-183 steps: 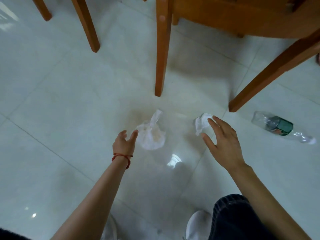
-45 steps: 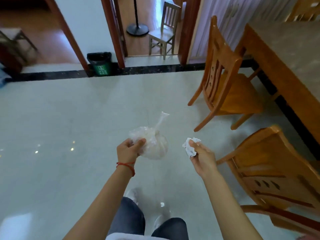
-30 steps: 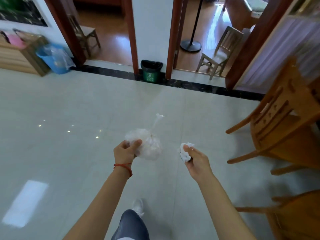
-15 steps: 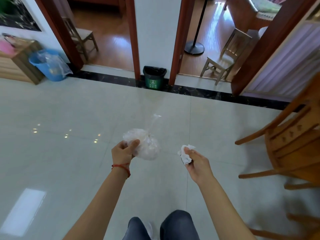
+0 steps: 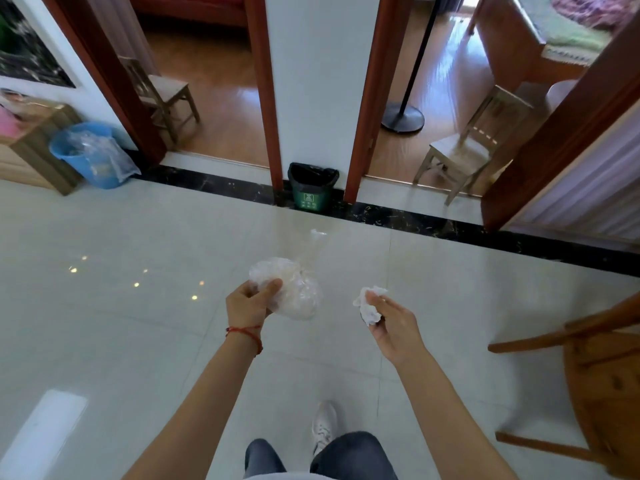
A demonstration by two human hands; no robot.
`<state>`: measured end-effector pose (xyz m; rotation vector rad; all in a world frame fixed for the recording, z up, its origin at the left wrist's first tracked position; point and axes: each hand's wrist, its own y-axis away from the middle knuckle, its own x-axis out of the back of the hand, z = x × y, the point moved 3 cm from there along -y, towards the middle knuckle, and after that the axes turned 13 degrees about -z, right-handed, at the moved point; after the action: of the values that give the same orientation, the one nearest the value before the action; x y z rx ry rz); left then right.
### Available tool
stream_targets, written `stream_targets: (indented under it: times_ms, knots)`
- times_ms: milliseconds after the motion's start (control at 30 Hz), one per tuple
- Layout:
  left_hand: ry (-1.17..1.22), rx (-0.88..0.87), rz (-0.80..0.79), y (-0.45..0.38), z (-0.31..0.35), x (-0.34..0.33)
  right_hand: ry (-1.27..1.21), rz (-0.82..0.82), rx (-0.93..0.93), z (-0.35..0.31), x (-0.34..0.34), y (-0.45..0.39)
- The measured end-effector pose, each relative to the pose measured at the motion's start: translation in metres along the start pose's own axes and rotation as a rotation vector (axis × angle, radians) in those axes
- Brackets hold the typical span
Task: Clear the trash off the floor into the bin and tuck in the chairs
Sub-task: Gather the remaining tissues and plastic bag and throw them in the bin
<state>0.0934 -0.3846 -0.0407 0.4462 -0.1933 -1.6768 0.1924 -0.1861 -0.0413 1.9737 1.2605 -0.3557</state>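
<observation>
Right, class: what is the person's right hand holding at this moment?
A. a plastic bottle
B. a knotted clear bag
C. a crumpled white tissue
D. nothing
C: the right hand pinches a crumpled white tissue, while the knotted clear bag is in the left hand.

Pale glossy tiled floor (image 5: 138, 341), dark stone strip along the far edge. Standing on it: small green bin (image 5: 312, 187) against the wall, blue bucket (image 5: 90, 154) far left, wooden chair (image 5: 602, 386) right.

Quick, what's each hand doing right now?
Left hand: closed on the clear plastic bag.
Right hand: fingers pinching the crumpled white tissue.
</observation>
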Motion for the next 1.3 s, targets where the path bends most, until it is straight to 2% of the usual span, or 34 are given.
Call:
stream_targets:
  times_ms: [333, 533, 833, 933, 1300]
  knots:
    - [-0.008, 0.006, 0.029, -0.148, 0.05, -0.049, 0.005, -0.021, -0.049, -0.067, -0.024, -0.15]
    - [-0.007, 0.043, 0.005, -0.26, 0.074, -0.067, -0.003, 0.067, -0.053, -0.1, -0.047, -0.263]
    - [-0.081, 0.101, -0.007, -0.414, 0.127, -0.084, 0.006, 0.108, -0.063, -0.155, -0.097, -0.404]
    - [-0.08, 0.123, -0.004, -0.452, 0.135, -0.093, -0.016, 0.136, -0.07, -0.167, -0.098, -0.438]
    - [-0.117, 0.17, 0.071, -0.587, 0.146, -0.132, -0.033, 0.068, -0.179, -0.204, -0.091, -0.589]
